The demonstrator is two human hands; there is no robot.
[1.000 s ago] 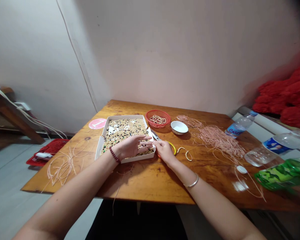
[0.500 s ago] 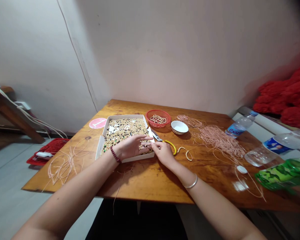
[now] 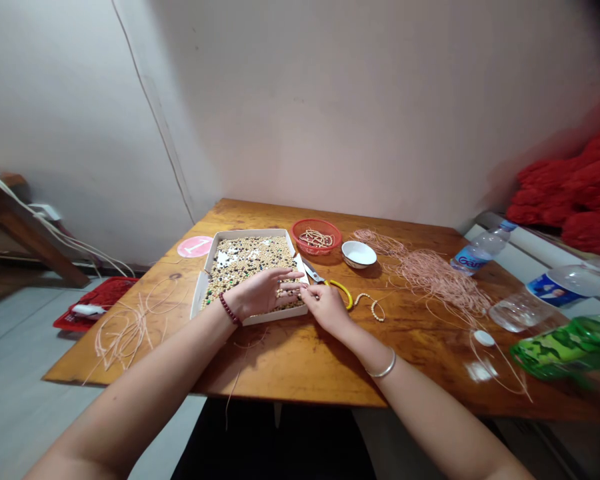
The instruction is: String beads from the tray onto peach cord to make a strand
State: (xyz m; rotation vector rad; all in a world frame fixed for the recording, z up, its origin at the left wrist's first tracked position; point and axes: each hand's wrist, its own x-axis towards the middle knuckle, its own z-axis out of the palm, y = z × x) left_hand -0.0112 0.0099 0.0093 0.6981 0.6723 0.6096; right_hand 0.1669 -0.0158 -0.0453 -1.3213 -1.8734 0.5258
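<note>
My left hand (image 3: 267,292) is over the near right part of a white tray (image 3: 196,308) filled with small beads (image 3: 245,257), palm turned up and fingers spread. Beads show between and around its fingers; whether any lie on them is too small to tell. My right hand (image 3: 326,305) is at the tray's right corner, thumb and forefinger pinched beside the left fingertips. What it pinches is too small to make out. Scissors (image 3: 340,288) with yellow handles lie just behind the right hand, and a short beaded string (image 3: 377,309) curls to the right of them.
A red basket (image 3: 317,249) of beaded strings and a white bowl (image 3: 359,255) stand behind. Pink cords (image 3: 430,280) spread to the right, near plastic bottles (image 3: 480,250) and a white cap (image 3: 484,339). More cord (image 3: 130,330) and a pink round sign (image 3: 195,247) lie left.
My right hand's pinched fingertips have shifted very slightly left, beside the left fingertips. My left hand stays almost in place, palm up.
</note>
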